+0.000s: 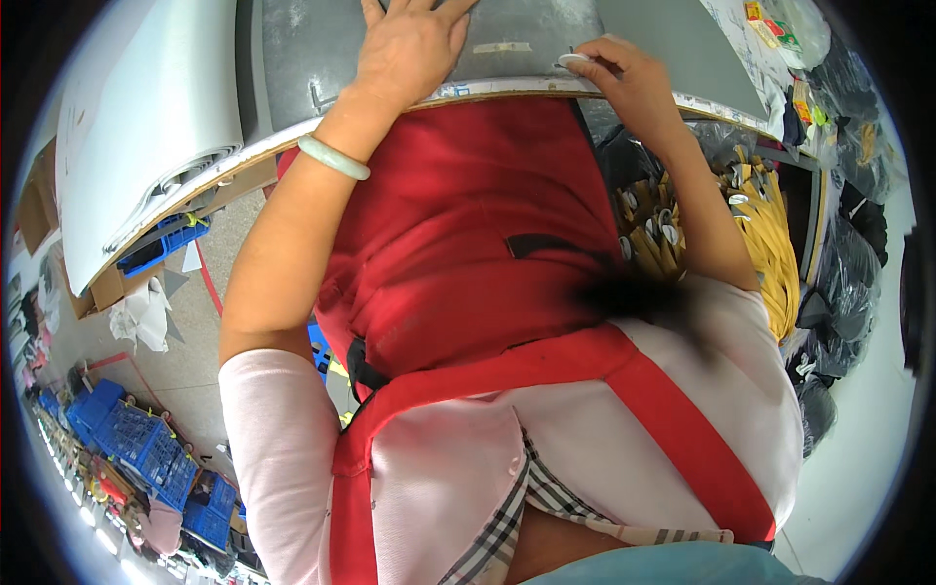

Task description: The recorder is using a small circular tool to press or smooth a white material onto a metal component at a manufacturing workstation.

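My left hand (414, 49) lies flat on a dark grey sheet (312, 44) on the table, fingers spread and partly cut off by the upper edge of the view. Nothing shows in its grip. At the table's near edge my right hand (629, 83) is closed, pinching a small white rounded piece (573, 60) between thumb and fingers. A thin dark bit sticks out by that piece; its exact kind is unclear. Between my hands a short beige strip (502, 47) sits on the sheet.
A rolled grey-white sheet (146, 117) covers the table's left side. Below the table at right hang yellow strips (765, 234) beside dark plastic bags (843, 302). Blue crates (146, 448) stand on the floor at left, near crumpled white paper (143, 314).
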